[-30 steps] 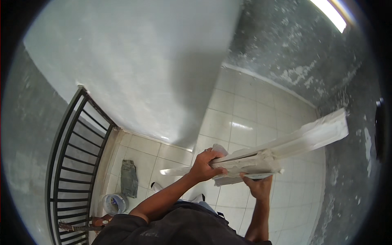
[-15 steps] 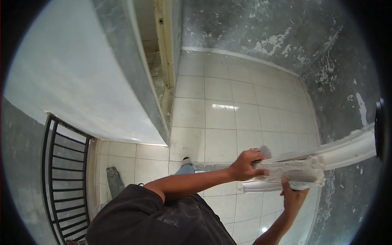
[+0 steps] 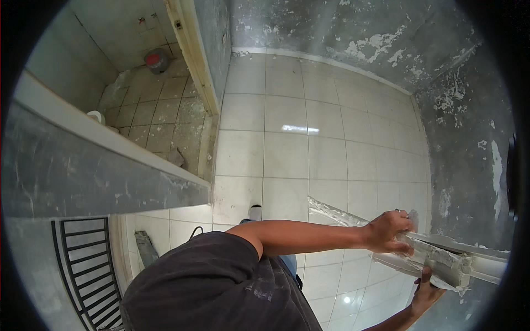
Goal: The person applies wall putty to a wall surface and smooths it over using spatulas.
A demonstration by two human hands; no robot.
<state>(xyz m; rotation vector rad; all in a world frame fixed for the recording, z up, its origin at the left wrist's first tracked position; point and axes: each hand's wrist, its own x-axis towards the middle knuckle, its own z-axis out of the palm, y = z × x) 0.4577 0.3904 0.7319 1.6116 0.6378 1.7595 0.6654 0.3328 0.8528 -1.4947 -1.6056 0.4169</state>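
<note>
My left hand (image 3: pixel 389 231), a ring on one finger, is closed over a plaster-smeared, whitish trough-shaped piece (image 3: pixel 447 263) with ragged edges. Just past its fingers shows a small greyish, rounded bit (image 3: pixel 413 219), too unclear to name. From below, my right hand (image 3: pixel 425 291) grips the near side of the same piece, thumb up against its face. A long white moulding (image 3: pixel 486 267) runs on from the piece to the right, by the grey wall. On the other side, a narrow whitish strip (image 3: pixel 337 212) slants out behind my left hand; whether these parts are joined is hidden.
Grey walls with peeling patches (image 3: pixel 458 105) stand ahead and to the right. Pale tiles (image 3: pixel 287 154) cover the floor. At the left are a doorway frame (image 3: pixel 193 55), a small tiled room with a bucket (image 3: pixel 157 60), a black railing (image 3: pixel 88 265) and a dusty grey board (image 3: pixel 146 248).
Both hands and the plaster-smeared piece have moved right and slightly lower in the picture. The slanted strip now shows beyond my left wrist. The view has shifted, bringing the small tiled room into sight.
</note>
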